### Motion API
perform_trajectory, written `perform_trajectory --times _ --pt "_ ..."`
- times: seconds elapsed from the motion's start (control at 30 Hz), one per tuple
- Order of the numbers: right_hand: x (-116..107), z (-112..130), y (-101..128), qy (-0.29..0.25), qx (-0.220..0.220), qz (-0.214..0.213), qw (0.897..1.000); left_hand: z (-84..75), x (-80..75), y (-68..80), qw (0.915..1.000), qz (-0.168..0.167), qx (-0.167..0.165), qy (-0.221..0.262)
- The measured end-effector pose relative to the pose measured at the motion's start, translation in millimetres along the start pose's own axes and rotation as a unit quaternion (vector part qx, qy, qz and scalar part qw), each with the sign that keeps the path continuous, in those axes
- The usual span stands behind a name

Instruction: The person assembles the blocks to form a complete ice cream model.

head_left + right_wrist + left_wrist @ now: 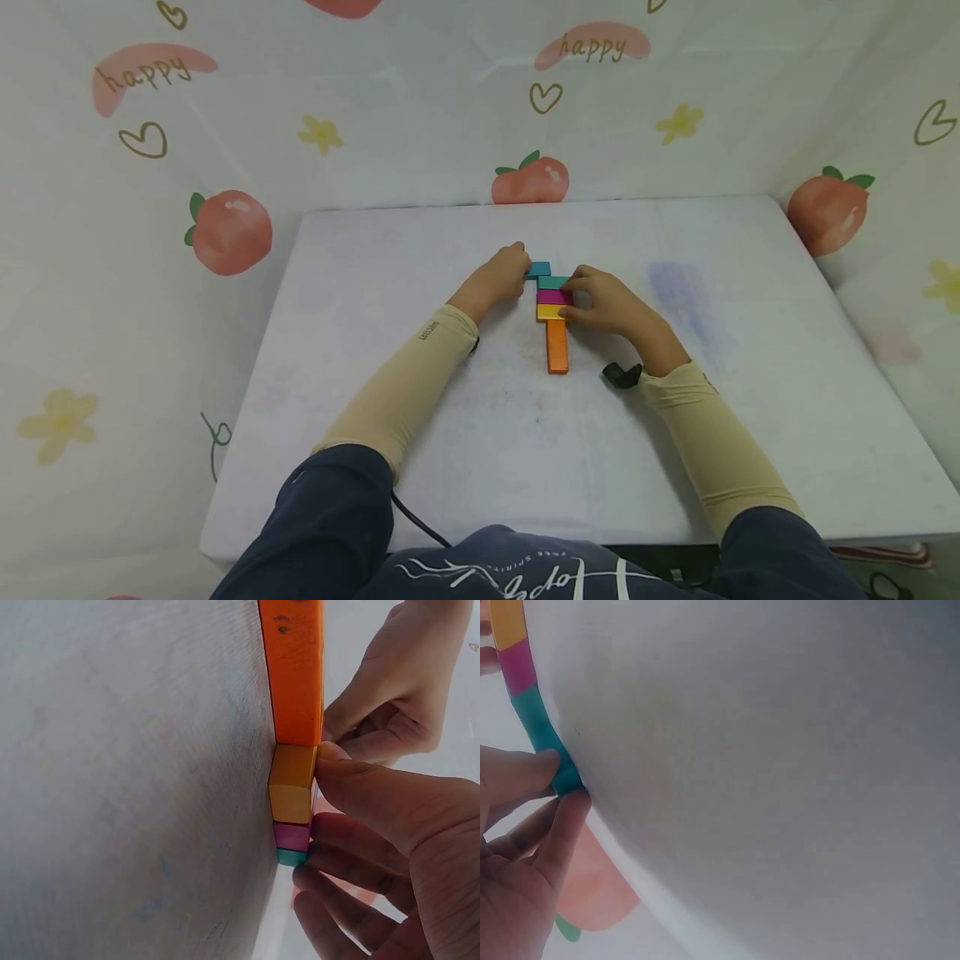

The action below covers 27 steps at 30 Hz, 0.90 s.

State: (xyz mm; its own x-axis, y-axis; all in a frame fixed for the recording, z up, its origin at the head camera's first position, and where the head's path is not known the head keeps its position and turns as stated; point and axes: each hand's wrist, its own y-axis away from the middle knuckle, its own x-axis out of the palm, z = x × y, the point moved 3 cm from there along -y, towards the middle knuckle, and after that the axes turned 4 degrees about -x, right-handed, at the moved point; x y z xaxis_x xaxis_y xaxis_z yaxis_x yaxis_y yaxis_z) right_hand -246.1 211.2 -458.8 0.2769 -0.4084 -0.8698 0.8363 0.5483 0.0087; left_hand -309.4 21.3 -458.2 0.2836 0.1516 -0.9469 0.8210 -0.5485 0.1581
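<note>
Head view, blocks: a row of flat wooden blocks is laid on the white table [375,275], running from near to far: a long orange block [557,346], a yellow block [547,312], a magenta block [552,297], a teal block [551,282], and a blue block [537,269] set a step to the left at the far end.
Head view, left hand: the left hand [497,280] is placed at the left of the blue block, fingertips curled against it.
Head view, right hand: the right hand [606,302] is laid at the right of the row, with the thumb on the yellow block and the fingers bent along the magenta and teal ones.
Head view, writing: "happy" is read twice on the printed backdrop; small lettering on the left sleeve [405,387] cannot be made out; script on the dark top near the camera is seen upside down and is only partly legible.
Left wrist view: the blue block [566,776] is pinched between the thumb and a fingertip of the left hand [525,855].
Right wrist view: the yellow block [292,784] is pressed by the thumb of the right hand [390,832]; the other fingers are curled beside the magenta block [292,835].
Doing it well: the row is best steadied from the right while the blue block is pushed flush, so that no gaps are opened, it is judged.
</note>
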Motion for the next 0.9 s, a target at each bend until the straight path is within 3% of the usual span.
perform_trajectory --times 0.57,0.9 --pt "2 -3 -1 -0.005 0.003 0.002 1.0 -6.2 -1.6 -0.5 0.9999 0.0 0.017 -0.002" --pt "1 -4 0 -0.008 -0.004 0.001 1.0 -10.5 2.4 -9.3 0.9992 0.008 0.039 0.004"
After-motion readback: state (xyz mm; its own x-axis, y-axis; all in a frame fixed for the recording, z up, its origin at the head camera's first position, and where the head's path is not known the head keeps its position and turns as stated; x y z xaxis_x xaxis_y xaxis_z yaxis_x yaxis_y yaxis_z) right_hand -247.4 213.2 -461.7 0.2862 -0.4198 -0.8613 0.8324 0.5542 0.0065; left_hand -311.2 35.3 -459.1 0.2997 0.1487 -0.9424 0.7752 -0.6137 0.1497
